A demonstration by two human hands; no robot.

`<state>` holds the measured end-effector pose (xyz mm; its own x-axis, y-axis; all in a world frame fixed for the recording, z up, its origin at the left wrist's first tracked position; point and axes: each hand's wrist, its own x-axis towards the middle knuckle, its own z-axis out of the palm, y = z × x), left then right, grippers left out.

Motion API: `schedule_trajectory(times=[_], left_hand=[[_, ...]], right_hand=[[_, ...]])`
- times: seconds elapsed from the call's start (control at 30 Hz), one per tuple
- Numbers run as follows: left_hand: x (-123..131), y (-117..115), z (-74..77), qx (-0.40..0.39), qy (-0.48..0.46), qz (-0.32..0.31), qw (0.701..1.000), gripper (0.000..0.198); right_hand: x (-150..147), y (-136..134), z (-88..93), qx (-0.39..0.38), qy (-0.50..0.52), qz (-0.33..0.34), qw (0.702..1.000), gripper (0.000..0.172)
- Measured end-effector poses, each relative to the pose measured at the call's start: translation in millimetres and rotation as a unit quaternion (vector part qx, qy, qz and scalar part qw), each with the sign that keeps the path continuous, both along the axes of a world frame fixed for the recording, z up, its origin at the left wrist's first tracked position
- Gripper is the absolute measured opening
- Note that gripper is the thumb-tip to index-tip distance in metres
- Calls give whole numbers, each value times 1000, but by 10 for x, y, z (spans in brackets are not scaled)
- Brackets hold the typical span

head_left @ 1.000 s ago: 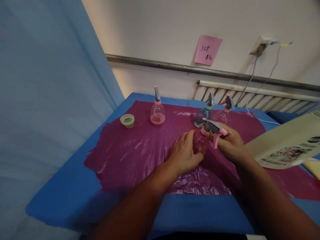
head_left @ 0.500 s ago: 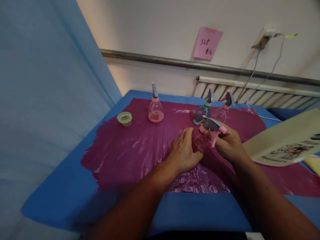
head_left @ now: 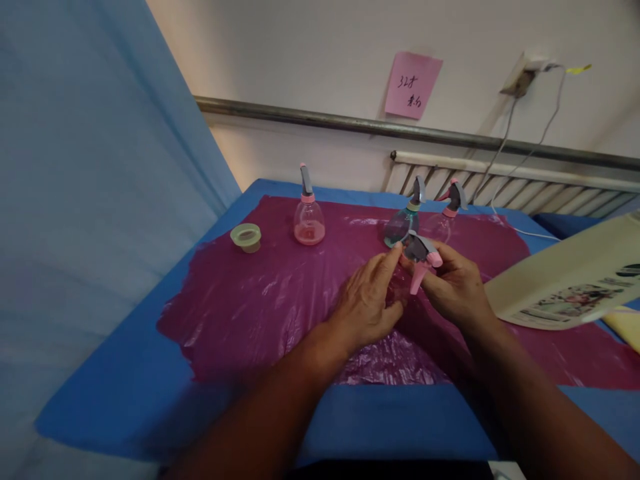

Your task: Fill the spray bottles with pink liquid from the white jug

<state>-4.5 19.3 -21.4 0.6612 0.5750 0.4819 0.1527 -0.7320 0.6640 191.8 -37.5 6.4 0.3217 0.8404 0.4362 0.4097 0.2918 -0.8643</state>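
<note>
My left hand [head_left: 367, 300] is wrapped round a clear spray bottle [head_left: 400, 288] standing on a crumpled magenta plastic sheet [head_left: 260, 300], forefinger raised to the bottle's neck. My right hand [head_left: 457, 288] grips the bottle's grey and pink trigger head [head_left: 419, 252], whose pink trigger hangs down. Most of the bottle's body is hidden between the two hands.
Behind stand a pink-filled spray bottle [head_left: 308, 217], a teal one [head_left: 403, 220] and a clear one [head_left: 447, 215]. A small green cap [head_left: 245, 237] lies far left. A cream printed bag [head_left: 565, 280] lies at right. A blue cloth [head_left: 110, 373] covers the table; a blue curtain [head_left: 75, 167] hangs left.
The trigger head has turned in my right hand, its pink trigger now pointing more downward. My left forefinger has lifted to the bottle's neck. The view has shifted slightly.
</note>
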Motion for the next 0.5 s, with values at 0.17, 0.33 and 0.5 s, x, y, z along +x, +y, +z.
schedule_trajectory(times=[0.17,0.33,0.5], left_hand=[[1,-22,26,-7,20,10,1000,101],[-1,-22,21,-9,10,2,1000,100],[-12,-20,35,15,-26,-9,1000,97]], right_hand=[[-71,-11,82,-17,-1,-25,1000,35],[-93,26,97,1,6,-37,999,49],[-113,7,-3,39,61,-6,997,64]])
